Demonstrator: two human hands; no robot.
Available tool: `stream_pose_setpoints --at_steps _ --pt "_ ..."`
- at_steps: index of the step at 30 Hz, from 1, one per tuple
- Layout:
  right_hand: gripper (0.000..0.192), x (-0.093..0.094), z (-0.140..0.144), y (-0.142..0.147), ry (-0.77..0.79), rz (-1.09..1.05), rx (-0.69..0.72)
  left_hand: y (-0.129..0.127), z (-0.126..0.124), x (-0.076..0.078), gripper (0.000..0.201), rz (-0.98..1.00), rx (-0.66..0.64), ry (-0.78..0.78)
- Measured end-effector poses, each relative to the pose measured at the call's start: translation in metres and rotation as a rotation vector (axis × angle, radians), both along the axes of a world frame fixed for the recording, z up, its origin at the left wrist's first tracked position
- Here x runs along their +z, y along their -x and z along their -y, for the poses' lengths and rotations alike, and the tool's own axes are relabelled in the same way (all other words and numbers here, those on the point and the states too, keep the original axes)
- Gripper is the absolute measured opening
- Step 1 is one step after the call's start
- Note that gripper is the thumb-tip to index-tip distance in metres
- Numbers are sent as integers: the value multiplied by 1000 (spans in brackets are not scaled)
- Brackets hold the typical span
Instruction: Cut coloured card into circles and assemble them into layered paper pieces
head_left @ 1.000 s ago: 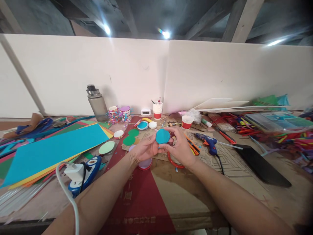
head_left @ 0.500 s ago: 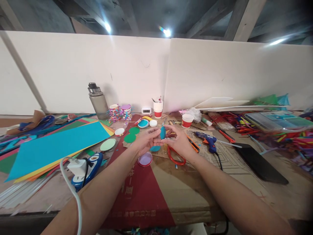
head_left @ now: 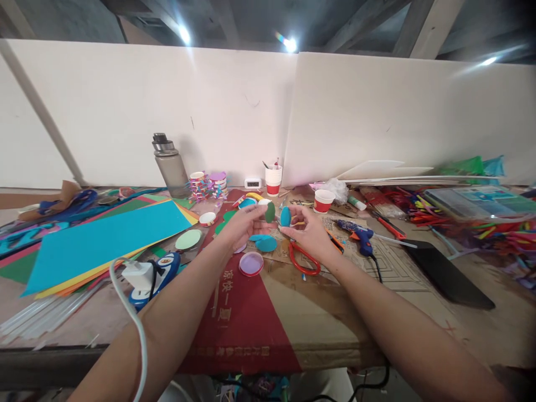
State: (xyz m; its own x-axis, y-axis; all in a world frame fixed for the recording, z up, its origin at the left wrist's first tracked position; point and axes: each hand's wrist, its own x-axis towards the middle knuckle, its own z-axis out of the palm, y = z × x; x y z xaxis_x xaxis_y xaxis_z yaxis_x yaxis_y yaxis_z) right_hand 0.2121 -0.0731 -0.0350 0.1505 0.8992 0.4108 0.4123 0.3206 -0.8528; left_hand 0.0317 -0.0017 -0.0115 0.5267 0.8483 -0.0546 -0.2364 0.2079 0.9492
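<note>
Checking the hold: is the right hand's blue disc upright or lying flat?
Upright: the blue disc shows as a tall, narrow oval in the right hand.

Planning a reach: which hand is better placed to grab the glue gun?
Probably the right hand: it's nearer the glue gun than the left hand, though it holds the blue disc.

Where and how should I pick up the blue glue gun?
Probably by its handle, from the near side: the glue gun lies on its side, handle toward you, nozzle pointing left and white glue stick jutting out right.
</note>
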Motion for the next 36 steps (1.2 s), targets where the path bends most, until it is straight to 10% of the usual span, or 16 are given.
stream_pose_setpoints --at_steps 9,20,28,36 --pt "39 0 8 2 211 396 302 7 -13 5 38 165 136 205" --pt "44 -1 7 2 195 384 357 4 -7 -3 28 268 -48 143" --pt "49 -1 13 6 210 848 405 0 -10 -10 19 249 3 164" --pt "24 3 8 2 95 180 202 -8 0 -16 17 246 -66 140"
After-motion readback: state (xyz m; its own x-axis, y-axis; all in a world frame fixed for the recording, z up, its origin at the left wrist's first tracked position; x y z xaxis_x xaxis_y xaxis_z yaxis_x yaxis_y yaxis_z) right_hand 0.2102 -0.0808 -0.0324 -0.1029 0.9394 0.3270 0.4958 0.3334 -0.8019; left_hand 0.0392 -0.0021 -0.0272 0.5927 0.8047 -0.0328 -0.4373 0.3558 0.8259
